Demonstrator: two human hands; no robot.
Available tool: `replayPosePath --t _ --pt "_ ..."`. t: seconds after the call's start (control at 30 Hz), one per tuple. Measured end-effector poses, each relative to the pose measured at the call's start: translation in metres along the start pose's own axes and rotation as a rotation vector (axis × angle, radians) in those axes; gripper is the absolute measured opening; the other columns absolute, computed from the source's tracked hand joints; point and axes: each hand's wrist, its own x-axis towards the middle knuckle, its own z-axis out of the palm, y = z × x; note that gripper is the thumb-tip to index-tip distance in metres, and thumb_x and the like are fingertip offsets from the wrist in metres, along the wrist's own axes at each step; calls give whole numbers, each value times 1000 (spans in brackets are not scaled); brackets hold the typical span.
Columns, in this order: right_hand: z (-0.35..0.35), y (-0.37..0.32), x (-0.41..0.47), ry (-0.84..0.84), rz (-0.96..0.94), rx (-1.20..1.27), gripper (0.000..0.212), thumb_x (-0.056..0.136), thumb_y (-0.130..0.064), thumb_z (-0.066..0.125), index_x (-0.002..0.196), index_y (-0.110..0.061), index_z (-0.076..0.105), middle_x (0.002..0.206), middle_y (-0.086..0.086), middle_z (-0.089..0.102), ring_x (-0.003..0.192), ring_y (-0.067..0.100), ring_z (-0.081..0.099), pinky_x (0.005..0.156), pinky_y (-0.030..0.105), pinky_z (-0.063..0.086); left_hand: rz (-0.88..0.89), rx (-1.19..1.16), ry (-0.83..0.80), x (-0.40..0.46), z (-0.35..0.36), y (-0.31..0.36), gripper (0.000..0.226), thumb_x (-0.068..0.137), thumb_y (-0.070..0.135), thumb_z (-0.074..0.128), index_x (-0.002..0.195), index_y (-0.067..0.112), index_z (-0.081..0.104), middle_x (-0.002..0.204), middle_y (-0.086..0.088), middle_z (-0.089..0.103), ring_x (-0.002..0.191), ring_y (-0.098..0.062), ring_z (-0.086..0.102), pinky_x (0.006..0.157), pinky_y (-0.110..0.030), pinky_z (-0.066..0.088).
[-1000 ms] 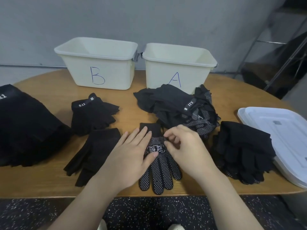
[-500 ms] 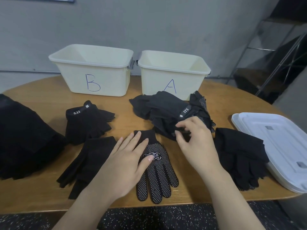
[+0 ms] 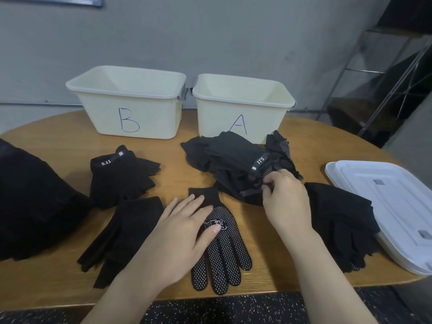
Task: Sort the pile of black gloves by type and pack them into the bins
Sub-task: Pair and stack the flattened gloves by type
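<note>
A dotted black glove [image 3: 222, 251] lies flat near the table's front edge, fingers toward me. My left hand [image 3: 180, 232] rests flat on its cuff and palm, fingers straight. Behind it sits a mixed pile of black gloves [image 3: 236, 164] in front of bin A [image 3: 243, 108]. My right hand [image 3: 285, 197] pinches a dotted glove [image 3: 252, 187] at the pile's near right side. Bin B [image 3: 126, 101] stands left of bin A. Both bins look empty from here.
A 5.11 fingerless glove stack [image 3: 121, 174] and a plain glove stack [image 3: 121, 232] lie left of centre. A large black heap [image 3: 30, 202] fills the far left. Another glove stack [image 3: 343, 223] lies right, beside white lids [image 3: 392, 206]. The wooden table [image 3: 280, 284] ends close to me.
My right hand left the flat dotted glove, reached back to the mixed pile and took hold of a dotted glove there. My left hand stayed pressing the flat glove.
</note>
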Motion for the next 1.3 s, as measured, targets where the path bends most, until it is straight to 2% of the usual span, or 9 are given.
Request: replayPosePath --t 0.23,0.47,0.57,0.63,0.73,0.83,0.97,1.1,1.3 --pt "2 1 4 92 -46 106 15 92 -1 63 82 -12 67 85 1 62 76 29 60 74 48 51 -18 -28 -9 2 -2 2 94 82 77 -9 159 39 31 169 16 18 155 1 3 127 -28 -8" --pt "-23 -12 8 115 -12 638 10 100 -11 62 95 -17 69 89 -9 69 83 6 65 75 20 52 -17 -51 12 2 -2 4 90 86 76 -6 157 38 34 167 17 23 154 3 4 126 -29 -11" --pt "-39 -20 8 61 -23 864 13 101 -8 61 93 -15 69 85 -11 68 80 2 62 75 14 46 -5 -116 49 2 -9 12 72 97 71 9 156 38 35 164 21 25 150 8 4 125 -25 -12" --pt "-49 -23 8 33 -55 964 14 101 -6 60 93 -15 69 85 -13 67 80 2 60 78 16 46 -13 -225 94 2 -12 19 61 100 64 24 154 39 36 159 27 26 141 15 4 124 -20 -8" --pt "-61 -28 3 -20 -86 1074 19 102 -4 59 91 -17 67 82 -14 66 77 3 57 77 16 46 -36 -399 205 2 -15 23 58 98 61 36 152 40 38 153 27 37 141 10 27 120 -19 26" --pt "-68 -33 -3 -85 -87 1182 17 101 -8 60 90 -19 67 76 -12 62 74 8 53 72 18 44 -54 -522 270 3 -15 26 57 96 58 46 149 42 39 143 33 40 126 21 37 104 -4 27" --pt "-75 -37 -9 -170 -73 1300 7 95 -24 65 90 -23 69 79 7 53 82 27 43 75 33 38 -51 -651 268 6 -12 27 71 91 56 62 153 43 33 151 26 42 135 8 42 116 -27 38" --pt "-84 -40 -14 -170 -87 1327 10 97 -18 61 90 -16 67 83 18 47 85 33 42 83 45 34 -33 -659 221 11 -8 26 74 92 45 67 155 47 29 149 25 45 134 7 45 116 -34 43" --pt "-104 -41 -20 -128 -92 1371 7 95 -15 59 93 -10 63 83 19 48 82 31 41 82 41 36 -28 -744 178 26 -5 35 49 101 26 61 144 43 46 131 32 56 122 11 53 102 -16 44"
